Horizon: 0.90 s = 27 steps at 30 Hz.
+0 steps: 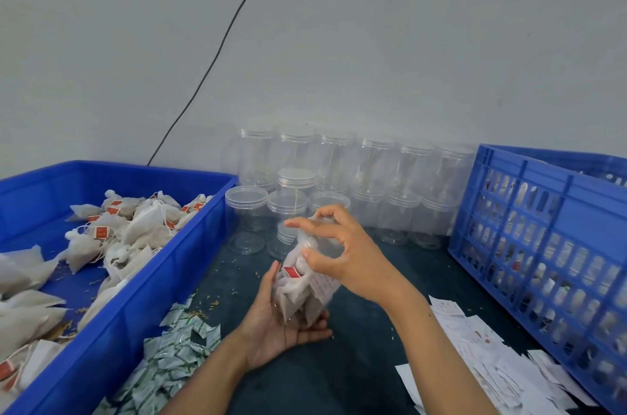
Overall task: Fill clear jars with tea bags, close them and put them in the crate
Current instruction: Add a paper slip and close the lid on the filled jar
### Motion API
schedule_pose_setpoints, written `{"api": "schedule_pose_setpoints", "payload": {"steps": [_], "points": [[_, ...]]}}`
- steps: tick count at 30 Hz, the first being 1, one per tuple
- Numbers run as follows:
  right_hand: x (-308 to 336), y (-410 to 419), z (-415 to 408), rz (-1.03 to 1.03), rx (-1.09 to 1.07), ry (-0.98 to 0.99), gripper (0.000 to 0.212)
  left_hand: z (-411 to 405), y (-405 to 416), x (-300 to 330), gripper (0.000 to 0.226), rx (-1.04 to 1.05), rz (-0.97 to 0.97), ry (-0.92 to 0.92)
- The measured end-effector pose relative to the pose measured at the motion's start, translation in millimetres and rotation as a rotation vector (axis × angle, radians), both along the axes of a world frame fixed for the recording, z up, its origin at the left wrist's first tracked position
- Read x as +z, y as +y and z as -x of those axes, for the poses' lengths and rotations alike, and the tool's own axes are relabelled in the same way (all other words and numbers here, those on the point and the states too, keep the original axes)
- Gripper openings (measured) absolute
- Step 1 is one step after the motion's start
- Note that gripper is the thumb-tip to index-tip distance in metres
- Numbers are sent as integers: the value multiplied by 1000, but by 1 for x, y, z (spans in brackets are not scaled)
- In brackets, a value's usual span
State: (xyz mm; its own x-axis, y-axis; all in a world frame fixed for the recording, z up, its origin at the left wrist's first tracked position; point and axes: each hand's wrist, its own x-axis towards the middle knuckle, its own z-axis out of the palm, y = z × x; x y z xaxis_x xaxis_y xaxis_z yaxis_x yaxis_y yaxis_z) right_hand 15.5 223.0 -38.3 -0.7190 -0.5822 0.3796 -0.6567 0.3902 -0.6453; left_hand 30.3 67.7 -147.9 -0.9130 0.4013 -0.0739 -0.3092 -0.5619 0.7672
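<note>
Cradled low in the left hand [281, 323] over the surface, the tea-bag-filled clear jar [305, 282] tilts so the right hand [342, 251], fingers [307, 222] curled round its lid, can close it

Blues, whites and clear plastic on a dark teal table

At left a solid blue bin [112, 323] holds off-white tea bags [142, 228] with red-orange tags; a blue slotted crate [543, 245] fills the right; clear jars [339, 177] line the pale grey wall [373, 41]; green-printed white sachets [173, 357] lie lower left.
</note>
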Motion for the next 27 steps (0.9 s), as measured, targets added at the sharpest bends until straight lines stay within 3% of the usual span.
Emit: {"api": "schedule_pose_setpoints", "payload": {"steps": [4,10,16,23,27], "points": [[-2,-4,1,-14,-88,46,37,-3,2,1,84,57,-9,-3],[-21,-15,4,90,-428,-68,42,-8,3,12,68,253,33,223],[-14,1,10,55,-235,-79,39,-13,7,13,46,336,121,164],[-3,-3,-5,-60,126,106,44,-8,-3,8,75,172,61,12],[-3,4,0,-46,123,74,42,-7,-3,7,77,71,56,-1]]}}
